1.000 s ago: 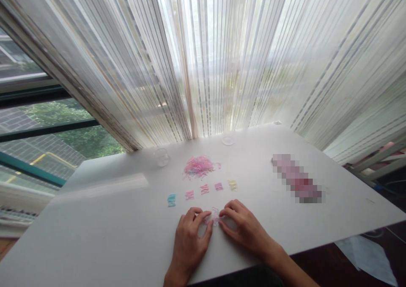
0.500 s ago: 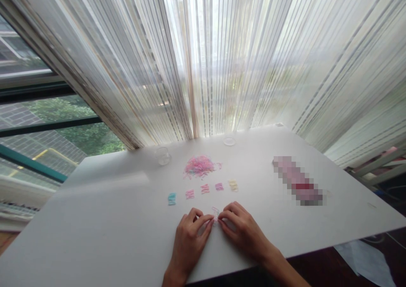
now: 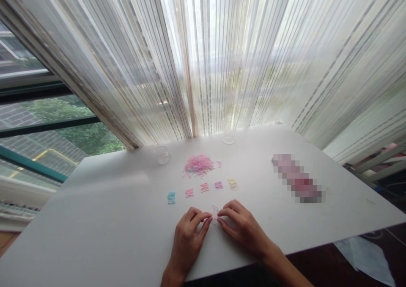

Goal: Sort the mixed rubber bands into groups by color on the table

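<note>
My left hand (image 3: 189, 238) and my right hand (image 3: 242, 227) rest on the white table (image 3: 95, 232) near its front edge, fingertips meeting. Between them both pinch a small cluster of pale pink elastic bands (image 3: 215, 213). Beyond the hands lies a row of small sorted groups: a blue group (image 3: 171, 197), pink groups (image 3: 204, 187) and a yellow group (image 3: 232, 183). Farther back sits a loose pile of mostly pink bands (image 3: 198, 165).
A small clear cup (image 3: 162, 155) stands left of the pile and a clear lid (image 3: 228, 139) sits near the table's far edge. A pixelated oblong item (image 3: 296, 177) lies at the right. Sheer striped curtains (image 3: 222, 58) hang behind the table.
Both hands have stayed in place; the fingertips have drawn slightly closer around the small bands. The view has shifted a little.
</note>
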A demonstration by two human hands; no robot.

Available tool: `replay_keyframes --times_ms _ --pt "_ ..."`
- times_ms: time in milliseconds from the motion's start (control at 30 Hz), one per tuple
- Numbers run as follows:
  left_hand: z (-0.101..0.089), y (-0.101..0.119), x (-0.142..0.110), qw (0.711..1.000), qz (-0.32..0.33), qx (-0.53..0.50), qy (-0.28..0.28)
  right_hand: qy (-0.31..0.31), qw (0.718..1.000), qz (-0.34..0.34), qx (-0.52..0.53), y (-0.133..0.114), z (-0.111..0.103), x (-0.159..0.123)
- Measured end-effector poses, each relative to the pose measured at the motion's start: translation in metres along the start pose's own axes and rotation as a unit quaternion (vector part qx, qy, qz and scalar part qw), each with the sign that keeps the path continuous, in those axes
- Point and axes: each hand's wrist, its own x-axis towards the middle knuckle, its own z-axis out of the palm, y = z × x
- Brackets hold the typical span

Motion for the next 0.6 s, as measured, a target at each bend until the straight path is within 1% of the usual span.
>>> replay_keyframes --times_ms 267,433,600 --pt "-0.0003 0.0002 0.0008 1.0 0.004 0.001 -0.005 0.021 1.0 -0.003 0.004 -0.0005 -0.0008 0.0006" --pt "0.0 0.0007 0.0011 1.0 0.007 0.007 -0.005 0.022 1.0 0.0 0.012 0.0001 -0.0006 0.0004" --pt "-0.0008 0.0013 0.0018 1.0 0.009 0.012 -0.016 0.019 1.0 0.0 0.012 0.0001 -0.0008 0.0004"
